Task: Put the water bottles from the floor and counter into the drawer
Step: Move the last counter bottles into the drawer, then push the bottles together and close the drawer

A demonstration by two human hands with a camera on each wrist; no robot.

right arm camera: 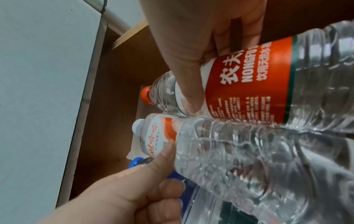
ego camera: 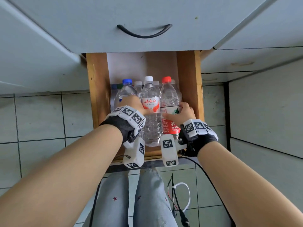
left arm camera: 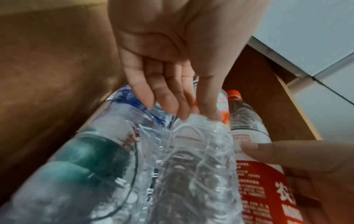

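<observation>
A: Where are the bottles?
B: In the open wooden drawer [ego camera: 188, 74], caps toward its back. On top, side by side, all clear plastic: a blue-capped bottle [ego camera: 127, 91], a white-capped bottle [ego camera: 150, 95] with a red-and-white label, and a red-capped bottle [ego camera: 168, 97] with a red label.
A: And the hands?
B: The left hand [ego camera: 131, 104] clasps the white-capped bottle, thumb on its label; the right hand [ego camera: 183, 114] grasps the red-capped bottle. Other bottles [ego camera: 138, 84] lie beneath

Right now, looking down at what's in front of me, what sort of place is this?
Most likely a kitchen or utility room. Pale cabinet fronts, one with a curved black handle, surround a pulled-out wooden drawer stocked with water bottles, and the floor is grey tile.
</observation>
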